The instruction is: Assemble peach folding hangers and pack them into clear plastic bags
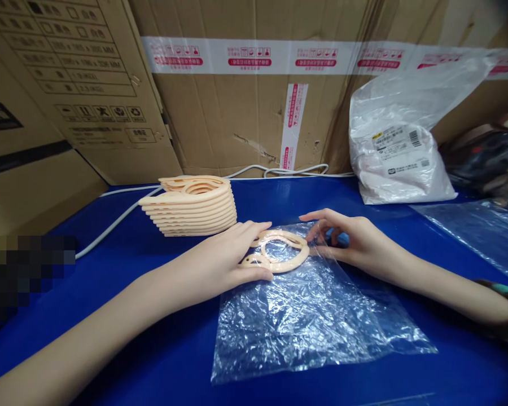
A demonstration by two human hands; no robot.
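A flat beige loop-shaped piece (294,263), with a large oval opening and small dark holes at its left end, lies at the upper end of a clear plastic bag (288,321). My left hand (224,256) grips the piece's left end, thumb on the near side and fingers on the far side. At the piece's right tip, my right hand (347,239) pinches the bag's edge, with its index finger raised. Film appears to cover part of the piece; how far it sits inside is unclear. Behind my left hand stands a neat stack of matching beige pieces (190,208).
Cardboard boxes (237,113) wall off the back and left of the blue table (152,338). A white cable (114,225) runs along the rear. At back right stands a white labelled bag (402,158); more clear plastic film (478,231) lies at right beside dark, blurred items.
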